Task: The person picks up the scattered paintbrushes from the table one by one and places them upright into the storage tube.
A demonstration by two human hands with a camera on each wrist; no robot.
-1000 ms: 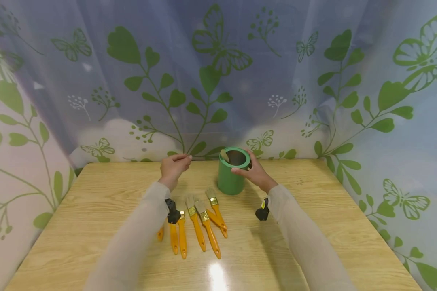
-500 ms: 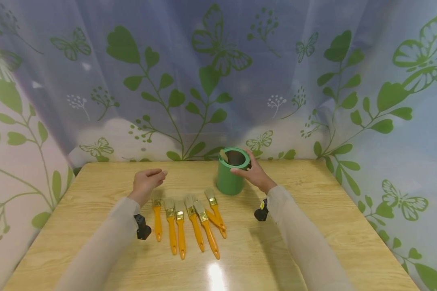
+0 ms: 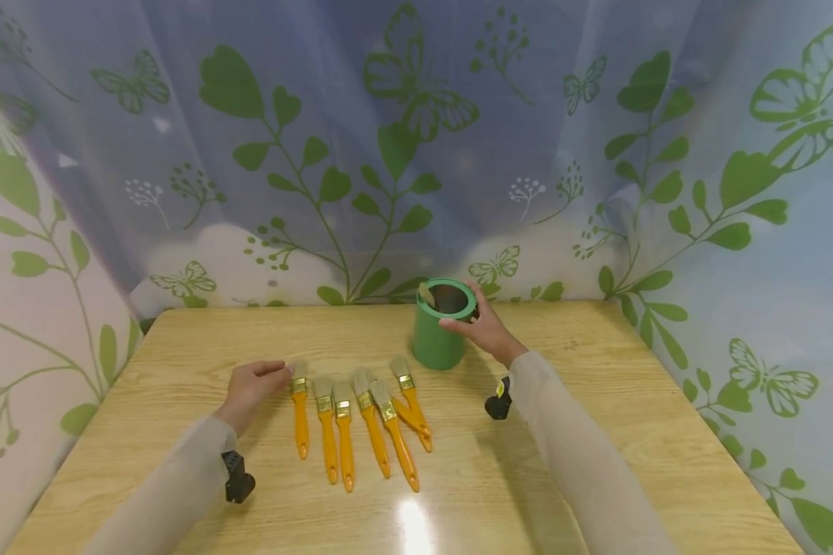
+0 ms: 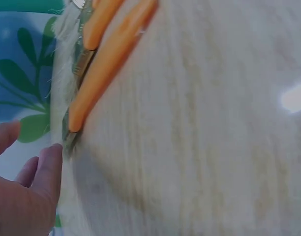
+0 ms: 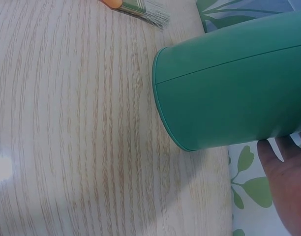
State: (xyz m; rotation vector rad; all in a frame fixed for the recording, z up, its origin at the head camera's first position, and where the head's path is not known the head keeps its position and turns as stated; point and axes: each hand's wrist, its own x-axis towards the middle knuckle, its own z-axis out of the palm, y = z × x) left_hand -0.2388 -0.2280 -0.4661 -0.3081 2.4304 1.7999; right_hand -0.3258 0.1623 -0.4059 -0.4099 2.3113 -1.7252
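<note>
1. My right hand [image 3: 487,330] holds the green can [image 3: 436,343].
2. My left hand [image 3: 255,391], loose and holding nothing, is by the left-end brush [image 3: 301,416] on the table [image 3: 361,331].
3. I guess this is the grab step; next, pinch it.

- Curtained indoor nook; home or studio, unclear.
- Blue-and-white draped curtain [image 3: 458,200] printed with green leaves and butterflies, from nine through twelve to three o'clock.
- Pale wood-grain worktop [image 3: 472,470] at six o'clock.
</note>
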